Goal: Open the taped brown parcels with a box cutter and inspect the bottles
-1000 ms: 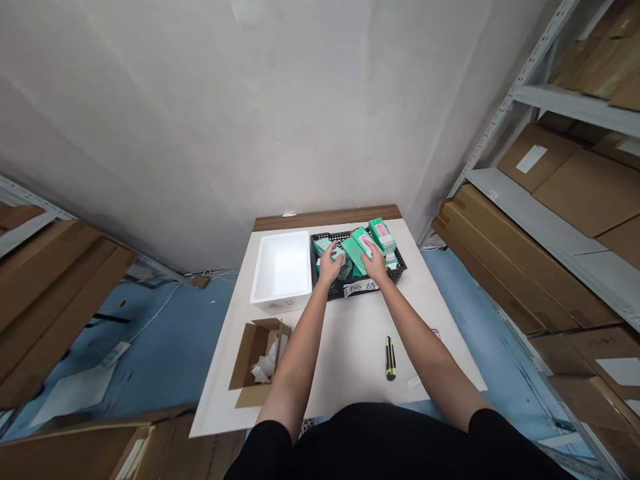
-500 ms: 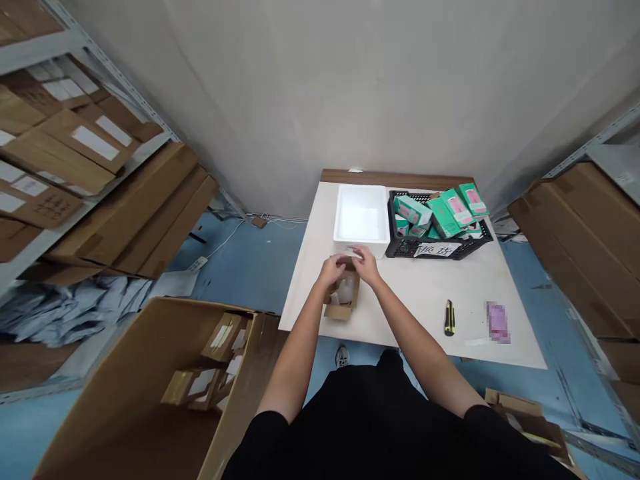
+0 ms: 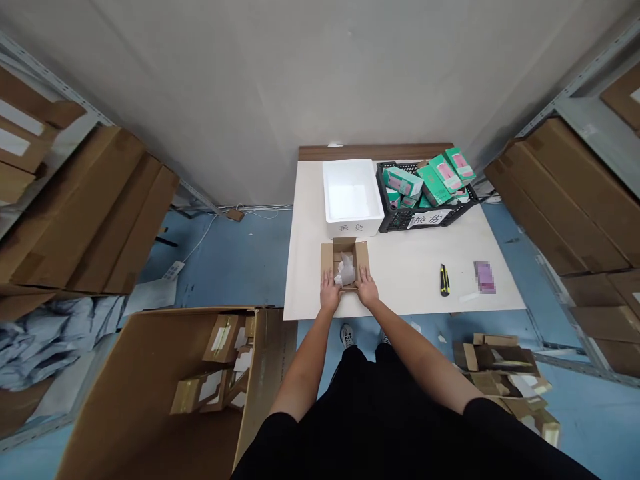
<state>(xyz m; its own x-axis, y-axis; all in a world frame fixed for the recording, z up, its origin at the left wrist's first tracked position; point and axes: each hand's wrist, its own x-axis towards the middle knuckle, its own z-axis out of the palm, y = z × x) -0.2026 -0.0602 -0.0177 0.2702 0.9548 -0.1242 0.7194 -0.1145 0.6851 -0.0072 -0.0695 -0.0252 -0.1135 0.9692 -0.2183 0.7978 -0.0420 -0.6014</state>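
Note:
A small cardboard box [image 3: 345, 245] stands on the table [image 3: 405, 293] near its front edge, its top flaps folded outward. Inside lies clear, whitish plastic wrapping [image 3: 346, 270]; what it covers cannot be made out. My left hand [image 3: 329, 292] grips the box's left front corner, fingers stretched along the left flap. At the right front corner my right hand [image 3: 367, 288] grips in the same way, fingers over the right flap. Both thumbs point inward at the front flap. Just behind the box is a white foam box [image 3: 354, 229], with nothing visible inside.
A black crate [image 3: 400, 220] of green boxes [image 3: 434, 185] sits at the back right. A yellow-black utility knife [image 3: 445, 281] and a blurred purple item [image 3: 485, 277] lie to the right. Left of the table stands a large carton [image 3: 115, 380] holding small boxes; opened boxes [image 3: 505, 360] lie on the floor.
My hands have moved from the box's far end to its near corners. The box's side flaps now show spread outward. The view has shifted too.

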